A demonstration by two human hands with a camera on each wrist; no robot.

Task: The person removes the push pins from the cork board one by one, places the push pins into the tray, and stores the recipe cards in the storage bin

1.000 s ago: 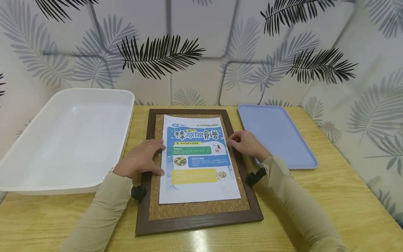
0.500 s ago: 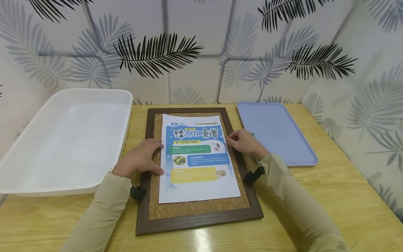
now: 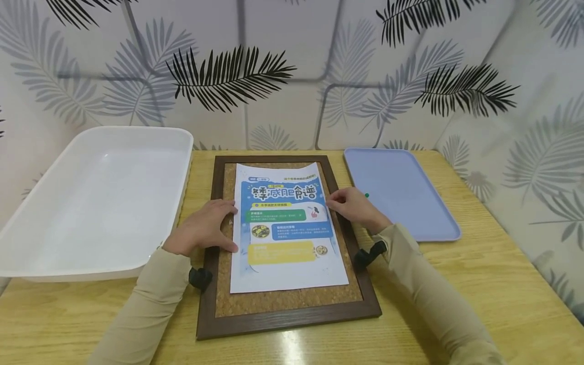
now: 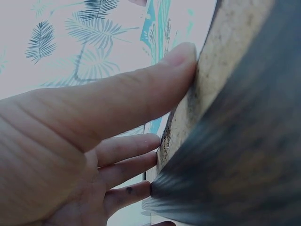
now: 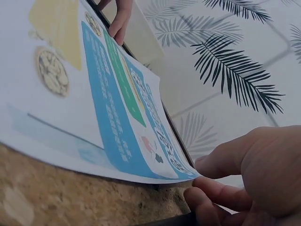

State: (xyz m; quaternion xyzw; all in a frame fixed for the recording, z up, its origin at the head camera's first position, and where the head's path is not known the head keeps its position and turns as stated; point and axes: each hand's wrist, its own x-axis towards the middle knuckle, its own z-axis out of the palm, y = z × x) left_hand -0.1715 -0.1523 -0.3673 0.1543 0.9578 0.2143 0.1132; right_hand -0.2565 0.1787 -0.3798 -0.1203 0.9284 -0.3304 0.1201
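Head view, L to R. White tray (image 3: 100, 197) seen far L, upper to mid frame, set on wooden table (image 3: 483, 274); patterned wall (image 3: 274, 109) seen behind, across top of frame.

Next, L of ctr: L hand (image 3: 201, 228), reached in from lower L under beige sleeve (image 3: 143, 304); black wrist device (image 3: 200, 279) worn. Grip wide: thumb spread well apart from fingers, nothing pinched. Printed sheet's L edge is touched by fingertips + thumb tip, thumb lower in frame; in L wrist view thumb is seen lying by sheet edge, over cork.

Ctr frame: printed sheet (image 3: 287, 230), blue/green/yellow blocks w/ Chinese text, laid on cork board (image 3: 274, 303) inside brown frame (image 3: 292, 322). Cork left visible on all sides, widest strip at bottom. Top corners of sheet seen curled up a bit.

R of ctr: R hand (image 3: 358, 205), reached in from lower R, 2nd black wrist device (image 3: 370, 254) worn. Grip narrow: sheet's R edge is held btwn thumb and index, upper part; edge seen lifted off cork in R wrist view.

Far R, upper half: blue tray (image 3: 403, 192) set on table, partly covered by R hand; small green dot (image 3: 367, 195) seen just beside that hand.
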